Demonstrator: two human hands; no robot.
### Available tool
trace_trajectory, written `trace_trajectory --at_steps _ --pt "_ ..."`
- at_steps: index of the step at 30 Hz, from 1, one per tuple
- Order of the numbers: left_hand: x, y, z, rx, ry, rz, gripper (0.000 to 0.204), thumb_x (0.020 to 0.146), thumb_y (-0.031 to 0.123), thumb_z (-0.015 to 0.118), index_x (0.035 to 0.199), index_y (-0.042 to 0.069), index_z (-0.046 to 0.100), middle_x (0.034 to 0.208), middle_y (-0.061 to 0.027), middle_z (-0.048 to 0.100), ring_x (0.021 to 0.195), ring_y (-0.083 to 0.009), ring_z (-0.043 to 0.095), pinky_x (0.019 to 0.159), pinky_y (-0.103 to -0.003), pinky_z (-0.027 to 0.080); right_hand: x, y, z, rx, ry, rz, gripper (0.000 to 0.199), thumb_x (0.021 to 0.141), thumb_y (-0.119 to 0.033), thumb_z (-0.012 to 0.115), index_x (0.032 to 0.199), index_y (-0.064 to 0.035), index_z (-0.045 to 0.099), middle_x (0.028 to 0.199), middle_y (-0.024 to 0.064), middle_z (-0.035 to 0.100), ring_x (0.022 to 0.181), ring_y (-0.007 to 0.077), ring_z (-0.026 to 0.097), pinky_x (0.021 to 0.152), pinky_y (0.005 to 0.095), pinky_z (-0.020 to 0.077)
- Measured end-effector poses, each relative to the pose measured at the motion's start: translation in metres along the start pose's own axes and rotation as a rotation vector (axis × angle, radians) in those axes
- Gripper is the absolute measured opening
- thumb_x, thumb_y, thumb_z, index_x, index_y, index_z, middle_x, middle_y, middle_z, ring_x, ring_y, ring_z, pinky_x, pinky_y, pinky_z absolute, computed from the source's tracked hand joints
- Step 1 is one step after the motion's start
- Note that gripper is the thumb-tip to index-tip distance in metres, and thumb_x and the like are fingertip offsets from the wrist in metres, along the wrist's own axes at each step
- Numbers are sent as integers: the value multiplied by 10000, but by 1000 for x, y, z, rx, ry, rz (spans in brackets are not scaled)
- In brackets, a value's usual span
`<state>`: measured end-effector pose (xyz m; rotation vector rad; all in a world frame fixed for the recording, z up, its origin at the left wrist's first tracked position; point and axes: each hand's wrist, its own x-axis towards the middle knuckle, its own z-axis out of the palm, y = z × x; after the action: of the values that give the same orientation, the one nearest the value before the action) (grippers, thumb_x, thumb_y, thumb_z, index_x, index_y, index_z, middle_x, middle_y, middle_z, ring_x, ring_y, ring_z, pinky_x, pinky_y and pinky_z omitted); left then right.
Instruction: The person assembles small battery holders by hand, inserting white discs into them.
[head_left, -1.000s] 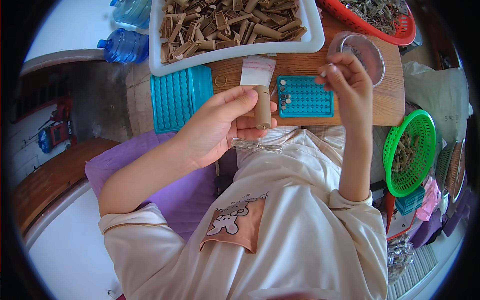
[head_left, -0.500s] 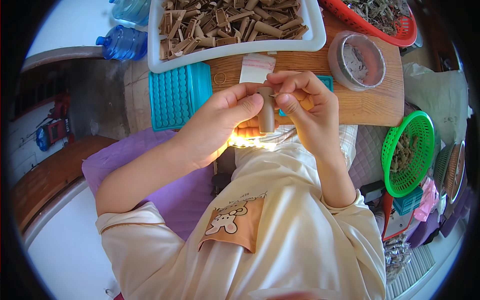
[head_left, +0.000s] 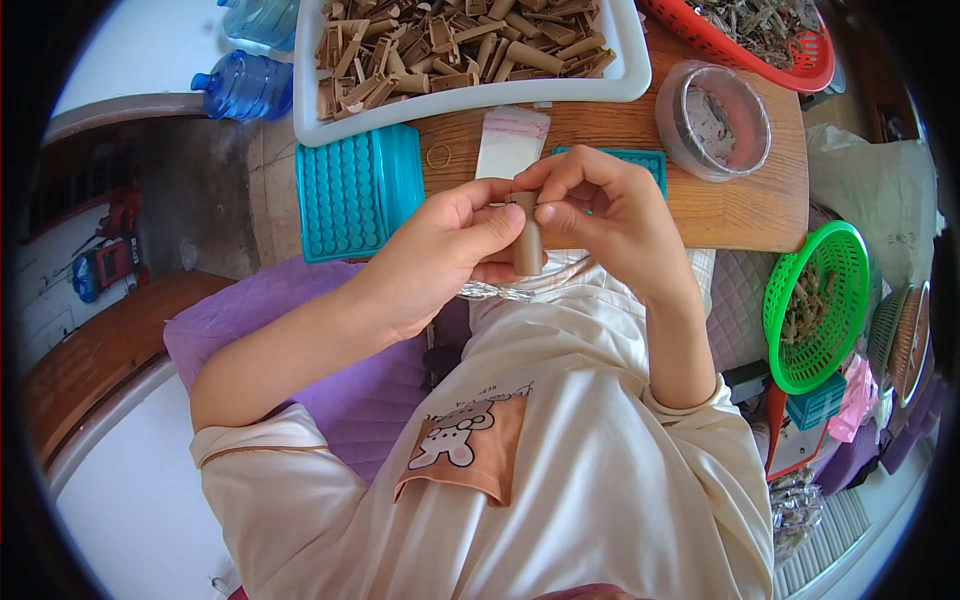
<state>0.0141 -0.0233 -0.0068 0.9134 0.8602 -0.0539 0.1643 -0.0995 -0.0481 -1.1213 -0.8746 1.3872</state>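
A short brown cardboard-like tube (head_left: pixel 528 250) stands roughly upright above my lap, near the table's front edge. My left hand (head_left: pixel 440 240) is closed around it, with the thumb across its upper part. My right hand (head_left: pixel 610 205) is closed in a pinch at the tube's upper right side. Its thumb and fingers touch the tube near the rim, and whatever lies between the fingertips is too small or hidden to make out. Beyond my hands lies a small clear plastic bag (head_left: pixel 512 140). A silvery crinkled strip (head_left: pixel 495 291) shows below my left hand.
On the wooden table (head_left: pixel 740 215) stand a white tray (head_left: pixel 470 107) of brown half-tube pieces (head_left: pixel 450 45), teal ridged trays (head_left: pixel 345 195), a rubber band (head_left: pixel 438 156) and a clear tub (head_left: pixel 714 125). A red basket (head_left: pixel 815 70) and a green basket (head_left: pixel 850 310) are at the right.
My right hand has moved in against the tube's top; the thin bit earlier seen at its fingertips is now hidden. The tube has shifted slightly down and left. The bright glow under my left hand is gone.
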Motion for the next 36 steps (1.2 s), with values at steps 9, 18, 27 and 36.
trace_trajectory --at_steps 9,18,27,36 --pt "-4 11 1 47 -12 68 417 880 252 421 1226 38 332 1050 -70 502 898 -166 548 794 -299 453 0 6 7 -227 195 -346 78 718 60 536 777 17 510 848 121 600 716 174 573 643 259 470" --pt "-3 11 -1 242 -17 510 361 823 149 527 1122 20 371 1048 -96 469 952 -217 521 840 -356 442 -2 9 15 121 392 -405 95 814 -62 517 886 -5 494 771 8 510 756 97 508 714 205 424" --pt "-3 -4 -2 1210 -54 1575 185 657 47 577 799 115 480 933 -63 432 970 -245 521 882 -429 389 -26 -5 32 751 -70 56 429 850 -391 435 1054 -17 476 868 12 531 723 59 475 601 189 381" --pt "-12 6 5 776 59 1014 706 550 435 745 1045 45 427 992 -116 422 902 -250 481 769 -359 409 -26 -4 35 754 -111 -256 425 850 -393 425 1069 -28 411 925 65 486 858 137 466 760 266 389"
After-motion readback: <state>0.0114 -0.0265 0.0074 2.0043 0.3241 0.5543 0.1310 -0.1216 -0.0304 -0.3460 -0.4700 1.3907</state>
